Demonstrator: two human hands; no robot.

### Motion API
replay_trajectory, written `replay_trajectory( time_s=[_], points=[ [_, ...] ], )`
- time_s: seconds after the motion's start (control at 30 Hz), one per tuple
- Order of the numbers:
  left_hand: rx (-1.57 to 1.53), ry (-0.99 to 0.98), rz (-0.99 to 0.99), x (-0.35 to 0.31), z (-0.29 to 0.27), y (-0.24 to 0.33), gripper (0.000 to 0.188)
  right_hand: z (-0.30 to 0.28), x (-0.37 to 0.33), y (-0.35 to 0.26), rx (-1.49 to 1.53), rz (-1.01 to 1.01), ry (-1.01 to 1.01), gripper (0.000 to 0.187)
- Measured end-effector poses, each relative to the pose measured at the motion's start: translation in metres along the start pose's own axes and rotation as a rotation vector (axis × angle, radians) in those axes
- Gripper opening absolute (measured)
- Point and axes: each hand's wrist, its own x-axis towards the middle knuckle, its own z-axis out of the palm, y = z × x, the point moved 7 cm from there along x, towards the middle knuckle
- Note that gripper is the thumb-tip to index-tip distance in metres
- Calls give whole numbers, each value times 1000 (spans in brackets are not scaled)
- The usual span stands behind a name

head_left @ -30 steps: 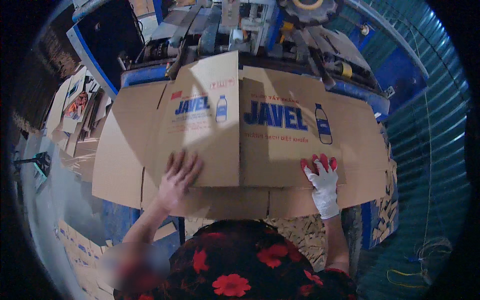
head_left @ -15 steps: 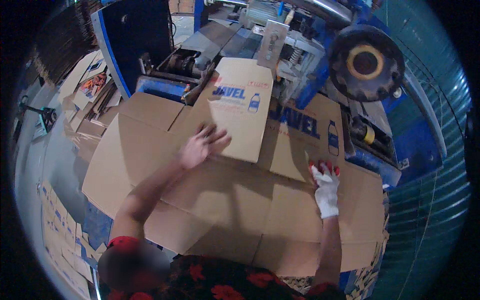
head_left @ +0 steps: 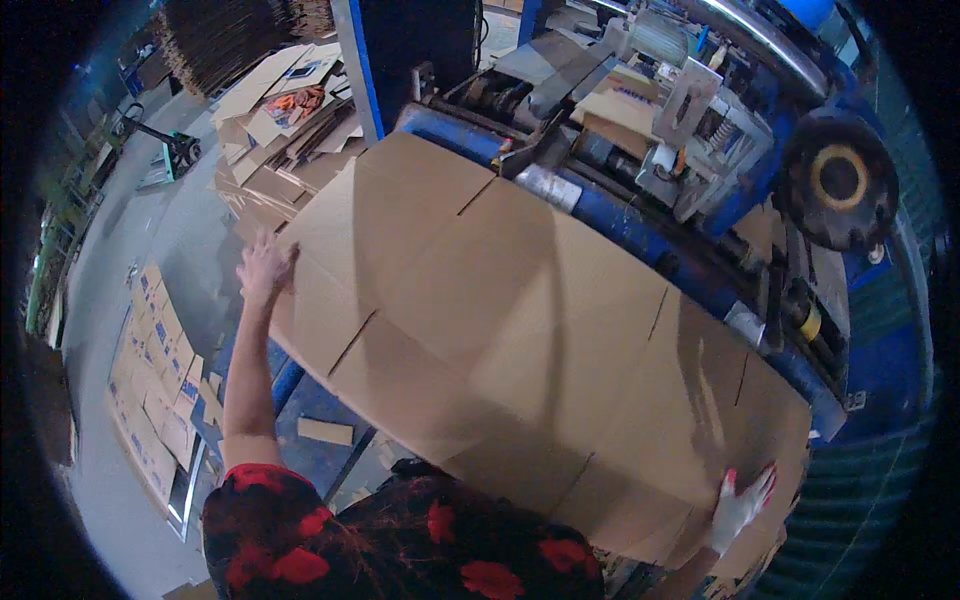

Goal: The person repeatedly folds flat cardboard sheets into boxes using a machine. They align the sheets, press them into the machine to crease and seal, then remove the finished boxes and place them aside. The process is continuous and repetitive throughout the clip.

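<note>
A large flat brown cardboard sheet (head_left: 480,300) with slots cut in it lies in front of me, its plain side up, over more cardboard. At its left edge, my bare left hand (head_left: 263,270) touches the rim with fingers apart. Near the right end, my right hand (head_left: 740,508), in a white glove with red fingertips, lies on the cardboard with its fingers spread. Beyond the sheet, the machine (head_left: 690,130) holds a piece of printed cardboard (head_left: 618,108) among its metal parts.
A blue machine rail (head_left: 640,245) runs along the sheet's far edge, with a black wheel (head_left: 838,178) at right. Piled cardboard (head_left: 290,130) stands far left; printed cardboard sheets (head_left: 155,380) lie lower left. A pallet jack (head_left: 165,150) stands on the grey floor.
The two printed sheets have left the front area and gone into the machine. My left hand has moved to the sheet's left edge, my right hand to its right end. The view has shifted.
</note>
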Motion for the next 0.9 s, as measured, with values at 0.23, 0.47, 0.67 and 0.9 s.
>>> replay_trajectory(
  time_s=[0.23,0.47,0.67,0.9],
  points=[
    [-250,-308,209,3,51,-67,60,-21,-132,73,-225,340,-126,84],
    [-197,-265,378,34,111,-103,68,-31,-225,121,940,982,525,52],
    [-1011,-729,62,62,159,-113,46,-3,-237,138,1665,949,507,38],
    [-1596,-340,315,19,-24,-94,19,-79,-209,98,1598,471,568,52]
  ],
)
